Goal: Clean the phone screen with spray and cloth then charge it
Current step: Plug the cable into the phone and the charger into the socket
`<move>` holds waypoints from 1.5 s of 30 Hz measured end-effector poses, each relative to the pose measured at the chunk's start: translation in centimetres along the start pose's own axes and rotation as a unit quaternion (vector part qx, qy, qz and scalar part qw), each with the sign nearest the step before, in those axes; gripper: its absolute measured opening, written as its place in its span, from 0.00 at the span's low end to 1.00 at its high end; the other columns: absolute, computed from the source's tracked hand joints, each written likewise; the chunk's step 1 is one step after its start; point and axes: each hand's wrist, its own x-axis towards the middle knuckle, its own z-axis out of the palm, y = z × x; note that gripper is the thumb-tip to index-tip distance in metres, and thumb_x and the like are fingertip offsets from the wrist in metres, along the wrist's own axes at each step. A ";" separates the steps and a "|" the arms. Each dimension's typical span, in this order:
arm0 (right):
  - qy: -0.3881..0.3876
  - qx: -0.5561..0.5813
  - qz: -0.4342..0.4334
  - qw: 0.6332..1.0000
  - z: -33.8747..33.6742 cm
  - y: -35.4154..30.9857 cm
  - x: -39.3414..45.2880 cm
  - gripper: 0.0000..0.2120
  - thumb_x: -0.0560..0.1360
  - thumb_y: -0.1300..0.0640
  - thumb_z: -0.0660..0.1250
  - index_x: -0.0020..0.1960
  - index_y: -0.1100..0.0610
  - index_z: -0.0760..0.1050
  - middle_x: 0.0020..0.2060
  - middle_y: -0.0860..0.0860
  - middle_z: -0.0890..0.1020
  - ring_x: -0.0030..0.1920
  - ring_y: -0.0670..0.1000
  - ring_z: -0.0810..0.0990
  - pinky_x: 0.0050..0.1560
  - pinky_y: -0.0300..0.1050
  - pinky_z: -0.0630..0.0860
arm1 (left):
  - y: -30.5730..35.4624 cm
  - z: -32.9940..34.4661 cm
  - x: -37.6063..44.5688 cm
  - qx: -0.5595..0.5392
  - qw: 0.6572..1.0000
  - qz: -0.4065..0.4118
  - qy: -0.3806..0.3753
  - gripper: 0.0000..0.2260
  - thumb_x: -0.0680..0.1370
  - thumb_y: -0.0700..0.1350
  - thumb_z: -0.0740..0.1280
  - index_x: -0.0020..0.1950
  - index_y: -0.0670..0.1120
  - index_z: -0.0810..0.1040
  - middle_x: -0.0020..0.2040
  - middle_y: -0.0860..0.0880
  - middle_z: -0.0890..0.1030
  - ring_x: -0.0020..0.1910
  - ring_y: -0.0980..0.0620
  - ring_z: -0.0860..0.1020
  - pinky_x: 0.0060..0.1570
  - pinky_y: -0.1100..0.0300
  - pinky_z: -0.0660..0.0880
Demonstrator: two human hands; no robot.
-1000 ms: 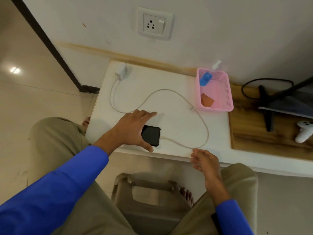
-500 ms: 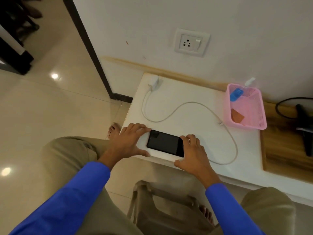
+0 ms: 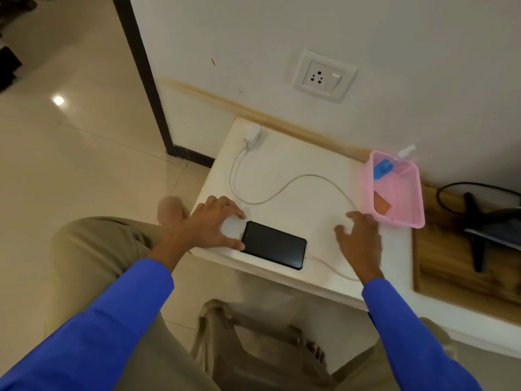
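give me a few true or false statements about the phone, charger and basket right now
1. The phone lies flat on the white table, screen dark. True.
2. The charger adapter is plugged into the wall socket. False: it lies on the table, socket empty.
3. The pink basket holds an orange cloth. True.
4. The right hand holds the spray bottle. False: the bottle is in the basket; the hand holds nothing.
5. The left hand touches the phone's end. True.

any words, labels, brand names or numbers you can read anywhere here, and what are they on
None can be read.
phone: screen dark, no text showing.
charger plug: plain white, no marking visible.
wall socket: no lettering visible.
blue spray bottle in the pink basket: any label is too small and blurred to read.
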 end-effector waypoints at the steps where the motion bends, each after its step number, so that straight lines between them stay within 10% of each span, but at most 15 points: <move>1: 0.055 -0.037 0.042 0.997 -0.3 0.8 0.6 0.13 0.76 0.53 0.69 0.60 0.55 0.76 0.57 0.57 0.78 0.57 0.60 0.75 0.56 0.57 0.75 | -0.1 -0.6 0.0 0.001 1.000 -0.007 0.002 0.31 0.74 0.66 0.73 0.73 0.57 0.71 0.71 0.54 0.70 0.68 0.51 0.66 0.63 0.54 0.62; 22: 0.109 0.106 -0.009 0.988 -0.1 0.2 4.1 0.09 0.80 0.62 0.66 0.57 0.55 0.82 0.49 0.49 0.84 0.46 0.49 0.82 0.51 0.47 0.82 | 2.3 -1.7 8.1 -0.170 0.917 -0.250 0.258 0.18 0.80 0.55 0.71 0.58 0.41 0.76 0.47 0.45 0.81 0.46 0.44 0.81 0.46 0.51 0.78; 27: 0.067 0.452 0.200 0.867 -2.5 -1.8 3.9 0.07 0.78 0.62 0.68 0.52 0.56 0.84 0.48 0.50 0.86 0.46 0.53 0.86 0.53 0.51 0.84 | 2.1 -3.1 9.4 -0.256 0.904 -0.253 0.231 0.11 0.83 0.47 0.69 0.46 0.40 0.82 0.42 0.41 0.86 0.38 0.44 0.84 0.43 0.51 0.84; 35: -0.260 0.562 0.143 0.772 -3.6 -10.3 3.6 0.14 0.83 0.54 0.63 0.60 0.63 0.80 0.54 0.62 0.85 0.51 0.61 0.86 0.57 0.54 0.81 | 4.4 -5.9 7.7 -0.398 0.874 -0.160 0.228 0.14 0.85 0.52 0.64 0.50 0.46 0.86 0.41 0.50 0.87 0.39 0.52 0.86 0.41 0.58 0.82; 42: -0.351 0.652 0.304 0.599 1.8 -20.3 7.8 0.33 0.83 0.45 0.61 0.75 0.68 0.59 0.63 0.68 0.76 0.53 0.66 0.83 0.56 0.60 0.80 | 3.8 -5.4 6.4 -0.327 0.914 -0.090 0.221 0.13 0.85 0.49 0.64 0.47 0.47 0.85 0.36 0.52 0.86 0.34 0.57 0.84 0.40 0.62 0.78; 45: -0.382 0.622 0.316 0.607 3.4 -22.3 9.1 0.28 0.82 0.45 0.62 0.70 0.66 0.66 0.60 0.65 0.79 0.51 0.64 0.84 0.53 0.60 0.80 | 3.3 -5.5 5.5 -0.266 0.950 -0.038 0.159 0.13 0.85 0.47 0.64 0.47 0.46 0.85 0.36 0.53 0.85 0.35 0.56 0.83 0.45 0.59 0.81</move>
